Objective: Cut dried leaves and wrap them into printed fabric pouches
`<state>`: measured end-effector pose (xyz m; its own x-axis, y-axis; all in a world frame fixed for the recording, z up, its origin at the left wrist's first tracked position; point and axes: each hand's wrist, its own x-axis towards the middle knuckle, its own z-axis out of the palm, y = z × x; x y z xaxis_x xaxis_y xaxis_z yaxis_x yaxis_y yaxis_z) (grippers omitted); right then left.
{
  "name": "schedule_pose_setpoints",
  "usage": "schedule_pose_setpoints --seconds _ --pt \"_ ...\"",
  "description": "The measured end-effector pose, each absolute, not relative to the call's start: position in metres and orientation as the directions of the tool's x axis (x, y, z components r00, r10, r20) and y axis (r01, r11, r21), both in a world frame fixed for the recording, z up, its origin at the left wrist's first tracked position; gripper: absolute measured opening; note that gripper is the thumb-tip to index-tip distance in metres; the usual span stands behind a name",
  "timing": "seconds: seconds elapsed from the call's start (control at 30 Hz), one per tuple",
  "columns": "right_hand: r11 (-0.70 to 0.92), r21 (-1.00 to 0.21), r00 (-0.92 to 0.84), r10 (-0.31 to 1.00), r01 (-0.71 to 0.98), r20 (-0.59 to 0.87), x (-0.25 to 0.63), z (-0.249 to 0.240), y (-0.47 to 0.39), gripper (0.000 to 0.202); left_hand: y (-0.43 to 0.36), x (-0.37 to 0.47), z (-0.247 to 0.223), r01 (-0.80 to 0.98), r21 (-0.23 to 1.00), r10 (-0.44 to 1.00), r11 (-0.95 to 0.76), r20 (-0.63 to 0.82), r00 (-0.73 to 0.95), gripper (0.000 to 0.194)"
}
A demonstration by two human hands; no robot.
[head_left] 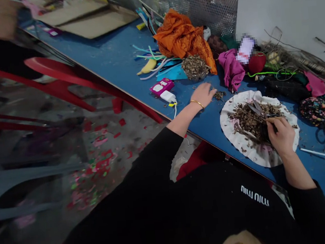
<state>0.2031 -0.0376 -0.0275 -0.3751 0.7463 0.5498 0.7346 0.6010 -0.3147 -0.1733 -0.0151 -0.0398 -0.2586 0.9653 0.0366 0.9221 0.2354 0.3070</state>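
I record remotely: white wall at two o'clock; grey perforated panel at one; blue table running from ten to four; red chair, blurred, at ten; grey floor at eight, littered with red, pink and green scraps; light dim toward nine.

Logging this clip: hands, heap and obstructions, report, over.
Left hand beside small brown pile on blue table. Right hand at brown heap on white cloth, grip unclear. Scissors over heap, possibly in the way.

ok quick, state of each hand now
Left hand: open, nothing visibly held, beside loose dry brown scraps.
Right hand: closed, holding grey metal scissors.
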Motion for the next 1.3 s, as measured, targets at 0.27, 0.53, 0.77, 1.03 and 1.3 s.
schedule_pose_setpoints --seconds 0.27,0.53,0.77,1.03,1.3 --pt "0.594 -0.302 -0.372 0.748 0.746 0.550 0.202 -0.028 -0.039 0.027 -0.010 -0.166 -0.066 0.884 0.295 0.925 0.364 -0.002 -0.380 0.089" --pt "0.596 -0.292 -0.362 0.736 0.748 0.572 0.203 -0.025 -0.037 0.026 0.013 -0.135 -0.065 0.864 0.502 0.989 -0.046 0.143 -0.030 0.066" --pt "0.580 -0.345 -0.325 0.753 0.737 0.572 0.207 -0.021 -0.036 0.022 0.000 -0.157 -0.053 0.976 0.212 0.987 -0.042 0.158 0.008 0.069" --pt "0.499 -0.422 -0.243 0.814 0.757 0.527 0.226 -0.001 -0.030 0.019 0.030 -0.133 -0.041 0.991 0.094 0.995 -0.098 -0.004 0.099 0.041" --pt "0.456 -0.334 -0.371 0.882 0.825 0.289 0.246 0.013 -0.033 0.028 0.016 -0.124 -0.038 0.807 0.587 0.969 0.068 0.153 -0.193 0.025"
